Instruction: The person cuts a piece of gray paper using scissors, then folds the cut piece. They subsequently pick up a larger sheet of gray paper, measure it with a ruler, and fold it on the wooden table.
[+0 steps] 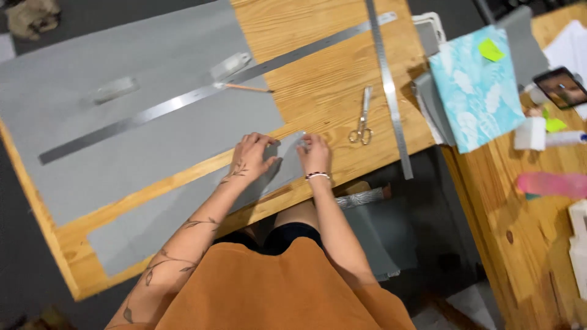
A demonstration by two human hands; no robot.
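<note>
A long grey strip of board lies along the near edge of the wooden table. My left hand presses flat on the strip near its right end. My right hand pinches the strip's right end, which looks slightly lifted or folded at the corner. A large grey sheet lies beyond, with a long steel ruler across it.
A pencil lies by the ruler. Scissors and a second steel ruler lie right of my hands. At right are a blue patterned board, a phone, a glue stick and a pink item.
</note>
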